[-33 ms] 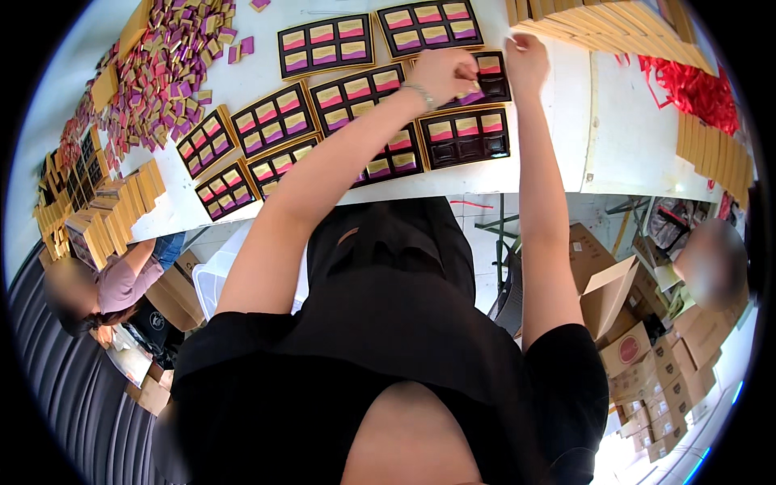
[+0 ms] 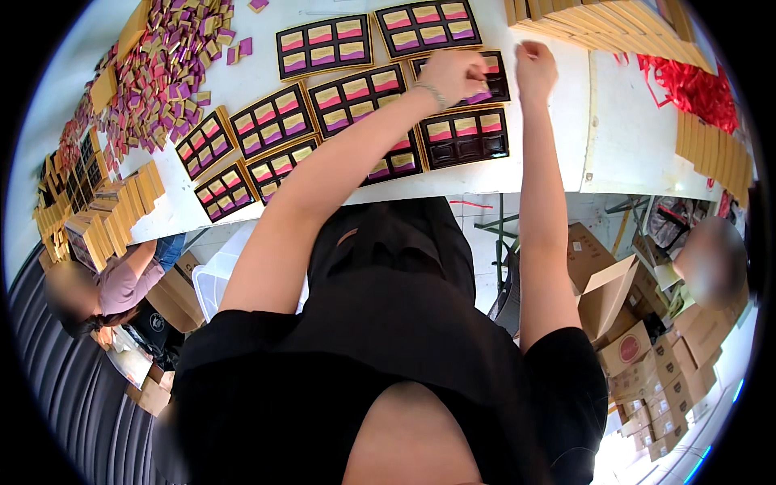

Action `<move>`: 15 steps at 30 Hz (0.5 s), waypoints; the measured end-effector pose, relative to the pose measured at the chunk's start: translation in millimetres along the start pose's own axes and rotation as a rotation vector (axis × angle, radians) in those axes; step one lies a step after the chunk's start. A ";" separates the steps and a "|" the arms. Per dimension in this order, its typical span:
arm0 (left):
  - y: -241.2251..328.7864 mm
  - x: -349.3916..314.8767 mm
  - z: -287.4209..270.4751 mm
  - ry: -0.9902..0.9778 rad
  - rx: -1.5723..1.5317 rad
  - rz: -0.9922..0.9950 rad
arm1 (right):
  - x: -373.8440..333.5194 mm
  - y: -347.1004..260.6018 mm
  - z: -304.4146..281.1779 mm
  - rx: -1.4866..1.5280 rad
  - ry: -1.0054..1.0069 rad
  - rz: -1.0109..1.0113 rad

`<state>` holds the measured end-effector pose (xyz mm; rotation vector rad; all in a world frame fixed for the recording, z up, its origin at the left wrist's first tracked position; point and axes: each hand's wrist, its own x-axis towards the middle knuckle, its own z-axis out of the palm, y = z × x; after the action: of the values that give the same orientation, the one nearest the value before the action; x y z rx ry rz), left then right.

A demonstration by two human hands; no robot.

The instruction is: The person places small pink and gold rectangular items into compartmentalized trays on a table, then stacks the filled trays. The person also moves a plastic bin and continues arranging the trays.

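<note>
My left hand (image 2: 454, 74) reaches over a black box with gold edging (image 2: 499, 79). Its fingers are closed in a pinch; whatever they hold is too small to make out. A purple wrapped piece (image 2: 480, 98) lies just under these fingertips. To the right of that box hovers my right hand (image 2: 535, 71), its fingers curled; I cannot see what, if anything, is in them. Nearer me, another box (image 2: 466, 150) has pink-and-gold pieces in its back row and bare dark slots in its front row. Behind my left hand a box (image 2: 427, 26) is filled with wrapped pieces.
More filled boxes (image 2: 271, 121) spread leftward over the white table (image 2: 558, 162). A big heap of small wrapped pieces (image 2: 174, 85) lies at the far left. Stacked boxes (image 2: 614, 28) and red shredded filler (image 2: 687, 89) occupy the right. People sit at both sides; cartons (image 2: 594, 259) stand below.
My left hand has shifted slightly to the right over the box. My right hand has moved a little to the right and nearer me.
</note>
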<state>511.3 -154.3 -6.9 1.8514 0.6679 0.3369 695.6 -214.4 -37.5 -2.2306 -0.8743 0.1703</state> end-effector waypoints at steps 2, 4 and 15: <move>-13.4 17.4 22.9 0.074 0.055 0.114 | -8.4 -9.5 -21.2 0.062 -0.040 0.169; -16.5 30.7 43.6 0.041 0.144 0.114 | -19.5 9.8 -39.3 0.032 -0.040 0.158; -71.9 -75.0 -127.2 0.710 0.530 -0.105 | -110.8 18.4 -34.1 -0.503 -0.416 -0.619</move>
<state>363.9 -83.1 -19.7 2.1787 1.4412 0.8271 633.5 -314.0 -39.5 -2.2697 -1.9703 0.1292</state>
